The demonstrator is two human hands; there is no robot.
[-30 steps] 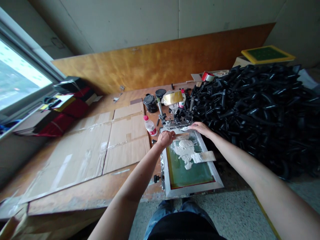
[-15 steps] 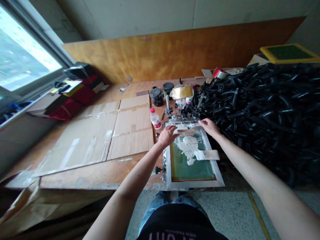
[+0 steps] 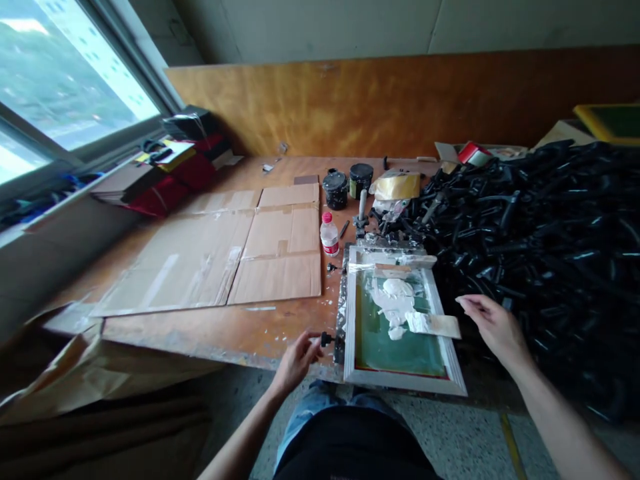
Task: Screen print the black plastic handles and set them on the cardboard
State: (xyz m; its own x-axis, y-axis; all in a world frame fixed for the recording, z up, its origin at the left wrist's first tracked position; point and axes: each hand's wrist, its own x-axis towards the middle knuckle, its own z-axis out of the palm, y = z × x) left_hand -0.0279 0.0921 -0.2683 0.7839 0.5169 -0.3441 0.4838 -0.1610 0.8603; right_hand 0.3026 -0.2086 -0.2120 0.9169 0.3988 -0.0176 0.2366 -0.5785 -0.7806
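My left hand (image 3: 297,360) is at the bench's front edge, its fingertips closed at the outer end of a black knob (image 3: 327,339). The knob sticks out from the left side of a printing fixture. A silver-framed printing screen (image 3: 395,363) with green mesh lies on the fixture. White paste (image 3: 395,300) is spread on the mesh. A paste-smeared flat scraper (image 3: 437,325) rests across the screen's right edge. My right hand (image 3: 493,327) hovers just right of that scraper, apart from it, fingers loosely bent and holding nothing visible. A wooden-edged squeegee (image 3: 395,270) lies at the screen's far end.
Black molded parts (image 3: 540,247) are heaped on the right. Flattened cardboard (image 3: 280,273) covers the bench at left. A red-capped bottle (image 3: 329,237), paint-stained tubs (image 3: 335,192) and a yellow tape roll (image 3: 397,187) stand behind. Red and black boxes (image 3: 170,173) sit by the window.
Both hands have left the far end of the screen and come nearer. The left reached the knob; the right moved out beside the scraper. The camera view has turned left.
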